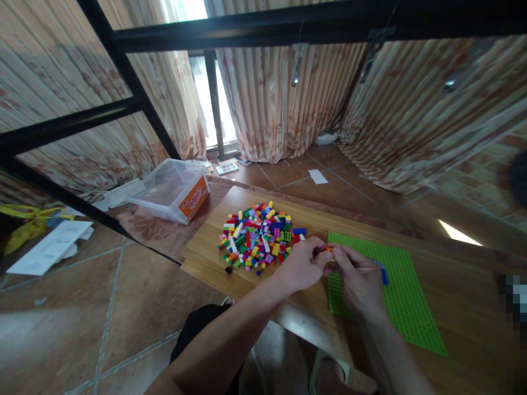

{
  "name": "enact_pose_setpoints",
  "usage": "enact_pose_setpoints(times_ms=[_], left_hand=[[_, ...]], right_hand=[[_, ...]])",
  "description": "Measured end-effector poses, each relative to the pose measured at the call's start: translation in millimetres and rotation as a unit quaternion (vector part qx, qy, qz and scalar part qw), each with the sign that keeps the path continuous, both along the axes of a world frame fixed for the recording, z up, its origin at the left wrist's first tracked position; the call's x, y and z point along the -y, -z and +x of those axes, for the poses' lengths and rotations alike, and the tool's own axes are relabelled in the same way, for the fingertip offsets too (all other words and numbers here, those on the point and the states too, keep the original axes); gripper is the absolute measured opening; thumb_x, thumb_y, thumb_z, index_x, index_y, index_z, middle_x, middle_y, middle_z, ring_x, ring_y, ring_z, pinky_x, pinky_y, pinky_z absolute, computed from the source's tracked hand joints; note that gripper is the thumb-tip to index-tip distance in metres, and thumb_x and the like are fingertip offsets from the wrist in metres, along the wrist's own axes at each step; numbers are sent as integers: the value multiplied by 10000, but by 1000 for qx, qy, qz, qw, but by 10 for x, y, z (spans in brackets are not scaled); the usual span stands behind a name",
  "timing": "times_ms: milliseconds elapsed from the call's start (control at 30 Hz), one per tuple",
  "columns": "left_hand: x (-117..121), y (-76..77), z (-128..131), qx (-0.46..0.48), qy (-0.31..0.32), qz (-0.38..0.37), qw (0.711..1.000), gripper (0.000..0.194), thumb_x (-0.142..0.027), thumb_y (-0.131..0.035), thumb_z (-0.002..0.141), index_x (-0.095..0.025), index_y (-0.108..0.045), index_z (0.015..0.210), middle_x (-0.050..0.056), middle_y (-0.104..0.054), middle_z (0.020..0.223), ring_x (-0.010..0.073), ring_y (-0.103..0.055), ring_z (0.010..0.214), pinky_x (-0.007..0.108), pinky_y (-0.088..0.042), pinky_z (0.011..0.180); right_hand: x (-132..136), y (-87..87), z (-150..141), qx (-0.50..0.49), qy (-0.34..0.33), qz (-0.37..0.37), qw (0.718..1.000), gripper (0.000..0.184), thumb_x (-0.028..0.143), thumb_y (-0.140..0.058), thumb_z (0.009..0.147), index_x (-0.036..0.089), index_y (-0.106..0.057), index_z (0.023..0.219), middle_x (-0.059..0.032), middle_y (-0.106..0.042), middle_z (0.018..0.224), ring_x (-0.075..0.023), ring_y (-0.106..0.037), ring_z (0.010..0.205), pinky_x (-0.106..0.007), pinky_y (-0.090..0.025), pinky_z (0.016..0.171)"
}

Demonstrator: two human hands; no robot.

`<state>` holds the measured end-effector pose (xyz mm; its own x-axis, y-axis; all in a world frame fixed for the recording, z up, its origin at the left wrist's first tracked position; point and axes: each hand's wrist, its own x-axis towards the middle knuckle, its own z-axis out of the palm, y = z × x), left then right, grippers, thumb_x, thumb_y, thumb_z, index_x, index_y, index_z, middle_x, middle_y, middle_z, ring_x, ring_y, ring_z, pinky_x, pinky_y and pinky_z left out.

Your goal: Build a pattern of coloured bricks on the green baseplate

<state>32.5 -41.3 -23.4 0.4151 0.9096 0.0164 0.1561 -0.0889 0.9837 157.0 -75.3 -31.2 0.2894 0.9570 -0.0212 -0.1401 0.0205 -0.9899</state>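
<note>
Pinched between my left hand (304, 266) and right hand (363, 282): small orange brick (329, 249), by near-pile edge of green board (405, 307). Brick mostly hidden; could drop if my fingers go loose.

The heaped, multicoloured little building bricks (253, 236) look like hard, smooth plastic; the flat green baseplate (411, 312) is plastic too, rough with studs. The long light-brown bench (206, 247) shows wood grain under a soft sheen. Pale, floral-patterned pleated curtains (263, 104) are matt cloth.
</note>
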Motion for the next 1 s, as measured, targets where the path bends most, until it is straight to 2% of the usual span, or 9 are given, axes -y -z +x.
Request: enact_pose_setpoints(times_ms=[300,567,700,800,867,933,1000], left_hand=[[38,-7,-32,74,-30,-16,997,141,-264,-537,852,-172,-561,747,-9,-573,590,118,-530,541,232,-416,538],[63,-80,-69,171,-10,-86,981,163,-316,-545,839,-165,-524,782,-18,-569,611,103,-543,525,237,-461,554],[11,-125,-127,180,7,-107,978,219,-388,-559,829,-172,-522,824,-24,-575,646,105,-556,550,240,-475,567],[-104,-174,-295,94,17,-91,991,210,-380,-539,842,-171,-546,837,-24,-574,643,118,-570,567,234,-454,547],[-188,-216,-449,-22,-17,-8,1000,178,-328,-533,846,-164,-575,791,-13,-591,644,115,-554,569,226,-421,543],[-248,-251,-590,-161,-64,88,981,152,-271,-550,833,-161,-594,737,-3,-607,643,115,-532,575,230,-393,556],[-274,-265,-681,-268,-77,136,951,150,-249,-561,825,-165,-600,707,4,-618,636,124,-532,576,241,-381,565]], right_hand=[[-22,30,-105,-41,-17,17,999,230,386,-718,792,185,-739,899,-23,-705,720,-126,-577,548,-252,-427,485],[-46,-41,-210,-100,-9,8,995,267,434,-694,789,179,-733,858,-4,-655,620,-131,-571,542,-260,-439,506],[-56,-67,-225,-99,13,11,995,279,447,-705,764,193,-727,877,-10,-689,697,-115,-548,535,-258,-445,513],[-76,-39,-198,-12,28,-6,1000,330,469,-700,752,192,-729,929,-42,-727,840,-128,-573,572,-277,-464,539],[-93,-5,-166,108,33,-22,993,345,472,-679,760,181,-736,936,-66,-735,890,-159,-610,634,-304,-483,588],[-109,27,-137,241,31,-28,970,330,458,-642,785,177,-744,925,-83,-738,912,-200,-645,745,-342,-498,694],[-122,47,-119,359,23,-32,933,316,433,-598,812,176,-747,919,-97,-735,923,-227,-653,818,-370,-486,779]])
